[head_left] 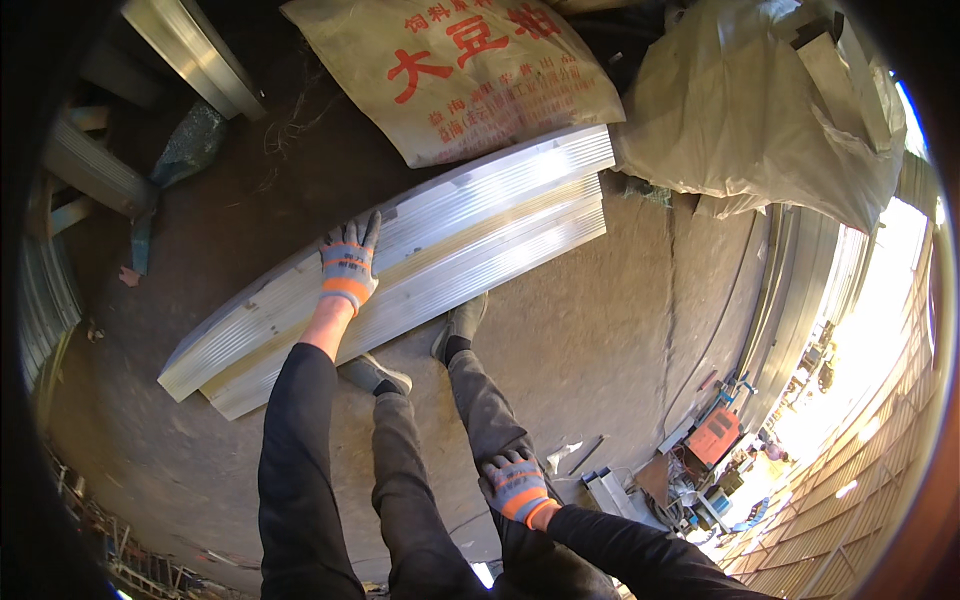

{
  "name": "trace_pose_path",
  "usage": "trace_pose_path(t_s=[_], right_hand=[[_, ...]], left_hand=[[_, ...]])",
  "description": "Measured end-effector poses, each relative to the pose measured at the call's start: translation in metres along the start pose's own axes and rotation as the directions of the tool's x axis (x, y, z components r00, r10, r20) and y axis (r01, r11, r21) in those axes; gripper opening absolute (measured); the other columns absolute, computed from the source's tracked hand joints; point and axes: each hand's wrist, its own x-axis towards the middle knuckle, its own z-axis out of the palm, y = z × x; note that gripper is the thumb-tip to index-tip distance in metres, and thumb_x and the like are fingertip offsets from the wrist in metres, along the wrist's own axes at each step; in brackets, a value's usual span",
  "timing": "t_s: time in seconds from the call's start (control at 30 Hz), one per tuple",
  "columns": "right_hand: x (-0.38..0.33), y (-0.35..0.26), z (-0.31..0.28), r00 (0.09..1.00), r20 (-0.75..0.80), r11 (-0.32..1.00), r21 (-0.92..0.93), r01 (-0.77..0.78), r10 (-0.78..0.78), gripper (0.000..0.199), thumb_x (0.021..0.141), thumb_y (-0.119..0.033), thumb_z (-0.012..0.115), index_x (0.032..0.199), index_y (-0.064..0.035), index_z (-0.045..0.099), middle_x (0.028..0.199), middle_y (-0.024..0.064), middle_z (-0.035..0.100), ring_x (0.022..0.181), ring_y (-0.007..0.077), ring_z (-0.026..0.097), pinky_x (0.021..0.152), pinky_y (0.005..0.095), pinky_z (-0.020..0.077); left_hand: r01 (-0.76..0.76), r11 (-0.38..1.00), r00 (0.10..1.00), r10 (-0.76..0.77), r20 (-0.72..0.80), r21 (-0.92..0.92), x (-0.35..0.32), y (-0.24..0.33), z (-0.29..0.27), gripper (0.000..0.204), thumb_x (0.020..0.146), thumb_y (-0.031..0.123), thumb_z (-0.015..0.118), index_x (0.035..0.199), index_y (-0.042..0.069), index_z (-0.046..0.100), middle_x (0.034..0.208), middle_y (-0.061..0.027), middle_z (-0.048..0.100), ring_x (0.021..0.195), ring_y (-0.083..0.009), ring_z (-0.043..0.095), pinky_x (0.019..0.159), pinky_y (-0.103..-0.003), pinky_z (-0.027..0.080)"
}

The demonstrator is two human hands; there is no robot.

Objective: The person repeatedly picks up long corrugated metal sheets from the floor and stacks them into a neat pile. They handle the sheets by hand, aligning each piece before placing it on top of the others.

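Note:
A stack of long, ribbed aluminium profiles [470,245] lies slantwise in front of my feet, its upper pieces offset from the lower ones. My left hand [350,262], in a grey and orange work glove, rests on top of the stack with its fingers stretched out over the metal. My right hand [514,486], gloved alike, lies on my right thigh near the knee, fingers spread on the dark trousers, holding nothing. One shoe [466,318] stands against the near edge of the stack; the other shoe [376,374] is partly beside it.
A printed woven sack [470,80] lies just beyond the stack, with a beige plastic sheet [770,110] to its right. More metal profiles stand at the upper left [190,55] and right [795,300]. An orange machine [714,436] sits among tools at the lower right.

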Motion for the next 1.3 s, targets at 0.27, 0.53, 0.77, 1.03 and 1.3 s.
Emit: trace_pose_path(t_s=[0.27,0.53,0.77,1.03,1.3], right_hand=[[0.002,0.004,-0.009,1.0,0.025,1.0,0.015,-0.013,0.013,0.034,0.102,-0.043,0.066,0.118,-0.0151,0.079,0.12,0.0112,0.076,0.12,0.0363,0.068,0.104,0.0588,0.0495],[0.003,0.006,-0.007,0.996,0.085,1.0,0.014,-0.012,0.011,0.034,0.102,-0.043,0.066,0.117,-0.0149,0.079,0.122,0.0124,0.076,0.12,0.0371,0.068,0.107,0.059,0.0487],[0.006,0.003,-0.011,0.999,0.037,1.0,0.01,0.002,-0.003,0.034,0.102,-0.043,0.066,0.117,-0.0151,0.079,0.118,0.0126,0.076,0.119,0.0379,0.068,0.106,0.0601,0.0486],[0.004,0.005,-0.001,0.992,0.128,1.0,-0.003,-0.016,0.017,0.036,0.103,-0.042,0.065,0.125,-0.0164,0.079,0.124,0.012,0.077,0.122,0.0396,0.068,0.109,0.0622,0.0477],[0.007,0.004,0.006,0.997,0.071,1.0,0.021,-0.006,0.004,0.04,0.094,-0.044,0.072,0.121,-0.0161,0.082,0.134,0.0176,0.076,0.131,0.0461,0.066,0.108,0.0638,0.0491]], left_hand=[[-0.005,1.0,0.999,0.006,0.039,-0.024,-0.004,0.005,-0.001,0.127,0.075,0.034,0.093,0.181,0.022,0.024,0.173,-0.0201,0.046,0.159,-0.0439,0.042,0.127,-0.07,0.034],[-0.013,1.0,1.0,0.013,0.025,-0.016,-0.001,0.003,0.007,0.127,0.08,0.034,0.092,0.182,0.028,0.017,0.174,-0.0226,0.046,0.157,-0.0448,0.048,0.126,-0.072,0.036],[-0.01,0.999,0.999,0.012,0.047,-0.033,-0.005,0.004,-0.009,0.124,0.081,0.032,0.09,0.182,0.028,0.019,0.172,-0.0228,0.048,0.157,-0.0423,0.049,0.125,-0.072,0.037],[0.037,0.999,0.996,-0.037,0.078,0.008,0.003,0.005,0.008,0.121,0.08,0.036,0.09,0.181,0.027,0.024,0.179,-0.0205,0.04,0.163,-0.0471,0.038,0.13,-0.072,0.03],[-0.032,0.996,0.999,0.031,-0.016,-0.078,-0.055,0.04,0.009,0.095,0.102,0.049,0.067,0.181,0.02,0.024,0.186,-0.0205,0.026,0.171,-0.0453,0.025,0.134,-0.073,0.013]])
